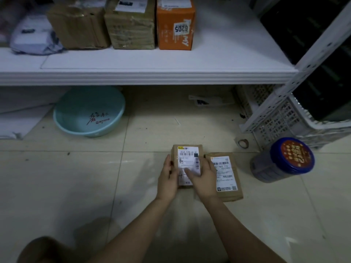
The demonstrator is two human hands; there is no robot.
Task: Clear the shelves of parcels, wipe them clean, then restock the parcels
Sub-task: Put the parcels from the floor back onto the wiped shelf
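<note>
Both hands are clasping a small parcel (pixel 188 156) down at the floor (pixel 76 177). The left hand (pixel 169 177) is gripping its left edge and the right hand (pixel 203 177) is wrapping its right side. A second parcel (pixel 227 176), reading "P802 T72", is lying just beside. Several parcels are sitting on the shelf (pixel 228 59), among them an orange box (pixel 174 25) tagged "6205". Clearing or restocking looks roughly midway, and I cannot tell which.
</note>
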